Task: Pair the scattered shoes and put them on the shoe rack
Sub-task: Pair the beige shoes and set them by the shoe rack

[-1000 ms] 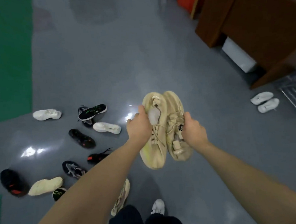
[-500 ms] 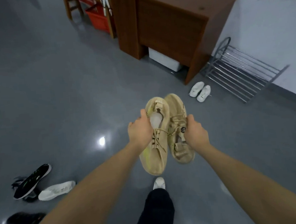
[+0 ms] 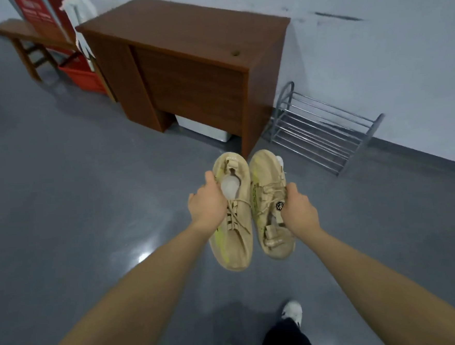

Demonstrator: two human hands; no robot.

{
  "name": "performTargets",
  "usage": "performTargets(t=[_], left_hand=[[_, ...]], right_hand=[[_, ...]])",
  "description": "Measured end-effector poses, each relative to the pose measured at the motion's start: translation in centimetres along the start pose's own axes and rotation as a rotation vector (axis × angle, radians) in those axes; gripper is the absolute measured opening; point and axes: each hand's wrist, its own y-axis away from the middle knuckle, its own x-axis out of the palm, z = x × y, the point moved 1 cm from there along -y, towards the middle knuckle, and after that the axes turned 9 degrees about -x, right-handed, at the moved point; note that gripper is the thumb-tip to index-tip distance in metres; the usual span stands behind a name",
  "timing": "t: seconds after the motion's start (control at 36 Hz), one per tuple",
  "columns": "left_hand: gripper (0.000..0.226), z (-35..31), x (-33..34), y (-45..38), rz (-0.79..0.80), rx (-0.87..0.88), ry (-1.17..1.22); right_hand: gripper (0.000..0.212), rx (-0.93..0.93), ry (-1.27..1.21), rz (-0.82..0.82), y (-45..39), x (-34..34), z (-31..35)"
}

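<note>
I carry two matching beige knit sneakers side by side in front of me, above the grey floor. My left hand point(image 3: 207, 203) grips the left sneaker point(image 3: 235, 239) by its collar; its toe points toward me. My right hand point(image 3: 299, 207) grips the right sneaker point(image 3: 265, 186) at its laces, with its toe pointing away. A low metal shoe rack point(image 3: 317, 131) with bare bars stands against the white wall, ahead and to the right. A bit of a white shoe point(image 3: 280, 159) peeks out behind the right sneaker.
A brown wooden desk point(image 3: 187, 75) stands just left of the rack, with a white box point(image 3: 204, 128) under it. Further left are a red crate point(image 3: 85, 74) and a wooden bench point(image 3: 31, 40). My own feet in white shoes point(image 3: 292, 310) show at the bottom.
The view has swung right and up: the scattered shoes on the left have left the frame, and the desk and rack are nearer. Both hands keep holding the beige pair.
</note>
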Motion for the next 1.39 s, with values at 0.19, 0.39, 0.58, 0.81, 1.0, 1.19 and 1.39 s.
performTargets(t=[0.19,0.39,0.58,0.81,1.0,1.19,1.39], left_hand=[[0.007,-9.2,3.5,-7.6,-0.002,0.044,-0.012],[0.013,-19.7,6.4,-14.6,-0.002,0.073,-0.06],[0.017,-28.4,10.1,-21.3,0.003,0.153,-0.101],[0.013,-34.2,14.5,-29.5,0.077,0.189,-0.096],[0.011,-37.4,18.5,-38.2,0.182,0.191,-0.1],[0.018,-40.6,23.8,-45.9,0.276,0.23,-0.175],[0.022,-41.4,32.4,-50.0,0.373,0.224,-0.187]], right_hand=[[0.029,0.013,0.038,-0.021,-9.9,-4.7,-5.6],[0.014,-0.002,0.025,-0.016,-19.5,-10.9,-11.0],[0.009,0.044,0.035,-0.024,-28.0,-14.6,-16.3],[0.01,0.145,-0.014,-0.008,-36.8,-14.5,-21.3],[0.01,0.261,-0.087,-0.004,-45.2,-12.8,-23.8],[0.011,0.389,-0.155,0.027,-52.2,-10.5,-26.7],[0.018,0.47,-0.235,0.054,-57.0,-6.2,-32.1]])
